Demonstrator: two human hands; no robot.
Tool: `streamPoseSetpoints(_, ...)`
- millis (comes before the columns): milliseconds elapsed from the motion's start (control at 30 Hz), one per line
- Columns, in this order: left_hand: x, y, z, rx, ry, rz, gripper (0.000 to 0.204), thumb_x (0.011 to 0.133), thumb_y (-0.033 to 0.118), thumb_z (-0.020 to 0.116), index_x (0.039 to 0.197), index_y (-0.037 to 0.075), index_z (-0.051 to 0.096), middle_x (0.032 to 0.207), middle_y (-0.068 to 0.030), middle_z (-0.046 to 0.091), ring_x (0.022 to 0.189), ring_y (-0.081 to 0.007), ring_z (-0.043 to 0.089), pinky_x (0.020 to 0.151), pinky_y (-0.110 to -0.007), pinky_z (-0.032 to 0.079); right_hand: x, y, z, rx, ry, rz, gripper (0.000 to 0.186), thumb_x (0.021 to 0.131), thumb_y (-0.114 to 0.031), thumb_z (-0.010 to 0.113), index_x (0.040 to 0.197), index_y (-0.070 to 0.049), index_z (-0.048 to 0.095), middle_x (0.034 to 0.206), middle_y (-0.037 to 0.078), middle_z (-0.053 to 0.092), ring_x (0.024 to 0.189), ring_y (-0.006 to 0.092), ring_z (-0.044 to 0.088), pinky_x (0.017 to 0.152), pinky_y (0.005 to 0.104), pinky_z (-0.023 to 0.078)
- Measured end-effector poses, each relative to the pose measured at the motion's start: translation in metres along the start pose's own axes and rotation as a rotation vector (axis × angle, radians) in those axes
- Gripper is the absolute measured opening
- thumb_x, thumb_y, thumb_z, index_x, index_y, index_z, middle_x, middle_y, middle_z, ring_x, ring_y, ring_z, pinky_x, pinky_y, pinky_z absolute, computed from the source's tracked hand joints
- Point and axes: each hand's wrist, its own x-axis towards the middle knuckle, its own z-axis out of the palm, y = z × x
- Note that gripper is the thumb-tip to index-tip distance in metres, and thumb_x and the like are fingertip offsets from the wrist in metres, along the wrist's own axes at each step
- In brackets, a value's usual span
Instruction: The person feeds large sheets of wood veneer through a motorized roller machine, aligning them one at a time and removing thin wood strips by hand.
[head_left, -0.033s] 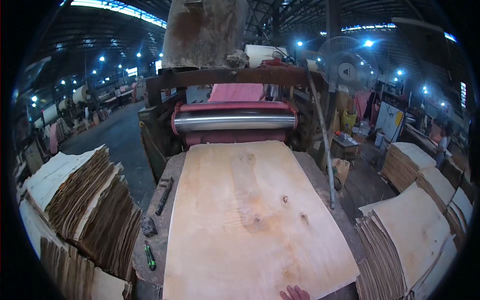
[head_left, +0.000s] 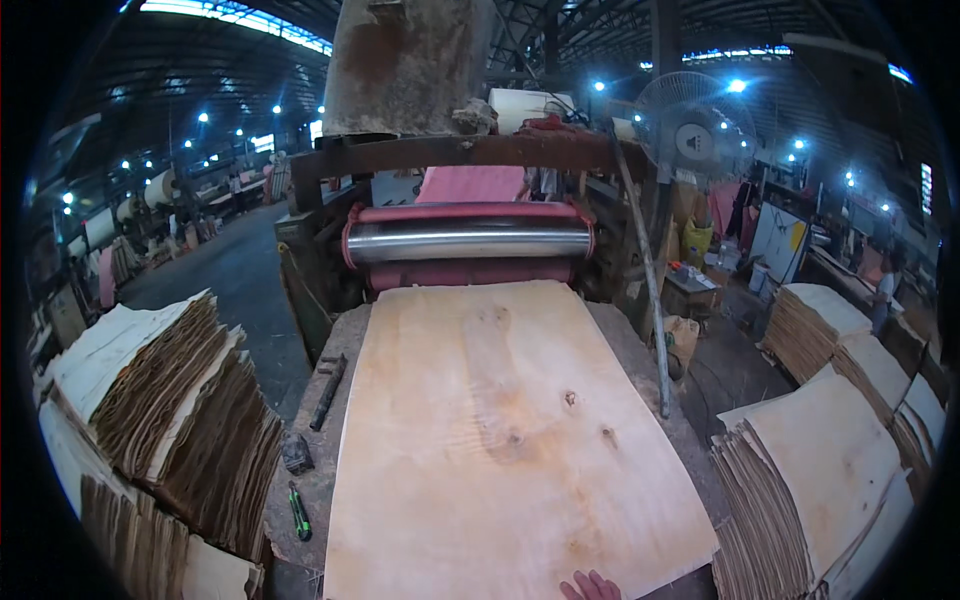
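A large pale wood veneer sheet (head_left: 480, 400) lies flat before me, its far edge close to the rollers of a machine. Of my right hand (head_left: 592, 586), only the fingers show at the lower edge of the picture. They lie flat and slightly apart on the sheet's near part, holding nothing. My left hand is out of view. Ahead, a shiny metal roller (head_left: 470, 240) sits between pink-stained rollers (head_left: 470, 273) in the machine frame.
Left of the sheet, a green cutter knife (head_left: 299, 512), a dark block (head_left: 297, 453) and a dark bar-shaped tool (head_left: 328, 392) rest on the worktable (head_left: 285, 545). Veneer stacks stand left (head_left: 190, 400) and right (head_left: 820, 450). A metal pole (head_left: 645, 270) leans beside the machine, near a fan (head_left: 695, 140).
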Motion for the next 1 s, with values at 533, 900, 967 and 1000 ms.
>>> streamPoseSetpoints(533,0.09,-0.004,0.034,-0.324,0.284,-0.279,0.017,0.091,0.016,0.058,0.104,0.004,0.06,0.092,-0.0073,0.063,0.088,-0.021,0.062,0.07,-0.035,0.053,0.204,0.061,0.051,-0.031,0.23,-0.017,0.072,0.066,-0.012,0.064,0.136,-0.014,0.046,0.142,0.014,0.038,0.132,0.0382,0.034,0.099,0.0609,0.029)
streamPoseSetpoints(900,0.05,-0.03,0.048,0.779,0.385,-0.144,0.036,0.088,0.02,0.058,0.109,-0.008,0.06,0.076,-0.0113,0.064,0.066,-0.0179,0.06,0.057,-0.036,0.049,0.373,0.116,0.056,-0.091,0.234,-0.033,0.064,0.075,-0.018,0.065,0.136,-0.013,0.046,0.145,0.012,0.036,0.135,0.036,0.031,0.102,0.0619,0.027)
streamPoseSetpoints(967,0.061,-0.027,0.054,0.901,0.37,-0.191,0.04,0.088,0.022,0.056,0.111,-0.01,0.059,0.075,-0.0126,0.064,0.069,-0.0195,0.061,0.062,-0.037,0.049,0.39,0.121,0.052,-0.071,0.222,0.006,0.062,0.077,-0.021,0.064,0.135,-0.012,0.046,0.145,0.012,0.037,0.135,0.0362,0.031,0.102,0.0612,0.027)
streamPoseSetpoints(1000,0.065,-0.02,0.054,1.023,0.354,-0.232,0.043,0.088,0.024,0.055,0.113,-0.011,0.058,0.074,-0.0138,0.064,0.071,-0.021,0.062,0.067,-0.039,0.049,0.394,0.121,0.056,-0.049,0.216,0.045,0.059,0.08,-0.024,0.064,0.135,-0.011,0.047,0.145,0.012,0.038,0.135,0.0363,0.03,0.103,0.0605,0.028)
